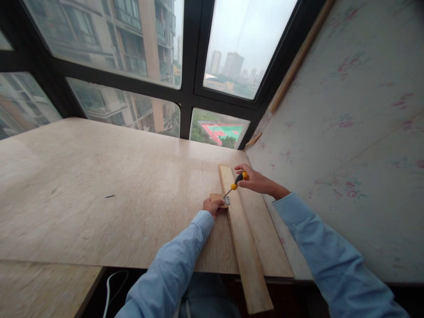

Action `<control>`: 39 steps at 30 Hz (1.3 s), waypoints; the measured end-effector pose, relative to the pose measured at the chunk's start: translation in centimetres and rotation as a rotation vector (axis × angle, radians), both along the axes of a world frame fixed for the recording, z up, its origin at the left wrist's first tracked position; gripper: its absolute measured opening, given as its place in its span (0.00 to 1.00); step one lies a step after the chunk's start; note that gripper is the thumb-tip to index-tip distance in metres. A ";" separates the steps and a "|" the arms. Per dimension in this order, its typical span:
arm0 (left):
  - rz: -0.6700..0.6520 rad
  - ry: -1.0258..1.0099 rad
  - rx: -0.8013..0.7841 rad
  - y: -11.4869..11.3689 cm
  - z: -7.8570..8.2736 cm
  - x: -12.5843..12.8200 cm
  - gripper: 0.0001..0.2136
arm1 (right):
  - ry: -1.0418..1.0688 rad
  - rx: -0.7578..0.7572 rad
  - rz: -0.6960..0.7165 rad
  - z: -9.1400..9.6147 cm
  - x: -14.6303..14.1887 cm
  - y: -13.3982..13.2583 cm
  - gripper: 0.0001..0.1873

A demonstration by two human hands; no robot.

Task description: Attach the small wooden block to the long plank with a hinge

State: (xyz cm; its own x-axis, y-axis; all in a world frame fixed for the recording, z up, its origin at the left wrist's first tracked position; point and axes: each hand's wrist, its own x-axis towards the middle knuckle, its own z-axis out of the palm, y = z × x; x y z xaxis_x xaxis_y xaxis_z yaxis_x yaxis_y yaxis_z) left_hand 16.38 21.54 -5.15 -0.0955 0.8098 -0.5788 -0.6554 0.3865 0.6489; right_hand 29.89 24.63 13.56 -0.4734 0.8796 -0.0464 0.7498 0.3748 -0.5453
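A long wooden board [247, 240] lies on the stone sill, its near end sticking out past the front edge. Against its left side sits a small wooden piece [216, 196], and a metal hinge [227, 200] rests where the two meet. My left hand [213, 206] is closed on the small wooden piece beside the hinge. In my right hand [253, 179] is a screwdriver [236, 181] with a yellow and black handle. Its shaft slants down to the left, with the tip at the hinge. Any screw under the tip is too small to make out.
The pale stone sill [132, 190] bears a small dark, thin metal item [109, 196] at left. A flowered wall [347, 154] closes off the right side, and dark-framed windows [187, 95] stand behind. A white cable [107, 293] hangs below the front edge.
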 end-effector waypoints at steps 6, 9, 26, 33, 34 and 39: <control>-0.006 -0.004 -0.003 0.0 0.0 0.0 0.16 | 0.140 -0.052 0.204 0.2 0.1 -0.1 0.19; -0.008 -0.010 0.004 -0.1 0.0 0.0 0.16 | -0.112 0.266 -0.064 -0.1 -0.6 -0.3 0.24; -0.023 0.012 0.019 -0.2 0.4 0.0 0.15 | 0.558 -0.132 0.109 -2.6 0.1 0.0 0.21; -0.013 0.006 0.013 -0.2 0.5 0.1 0.15 | 0.500 0.334 -0.258 -5.8 -1.3 0.7 0.25; -0.014 0.008 0.012 -0.2 0.5 0.0 0.15 | 0.626 0.269 -0.213 -6.3 -1.5 0.8 0.25; -0.008 0.025 -0.004 -0.1 0.5 0.0 0.16 | 1.080 0.019 -0.038 -7.7 -2.2 0.6 0.23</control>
State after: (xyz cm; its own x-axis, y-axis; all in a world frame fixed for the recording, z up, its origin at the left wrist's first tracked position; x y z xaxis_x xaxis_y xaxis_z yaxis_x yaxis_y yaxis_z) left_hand 16.38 21.42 -4.67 -0.1033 0.8086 -0.5792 -0.6357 0.3942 0.6637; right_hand 27.64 25.19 5.90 -0.2282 0.8908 0.3930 -0.1121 0.3769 -0.9194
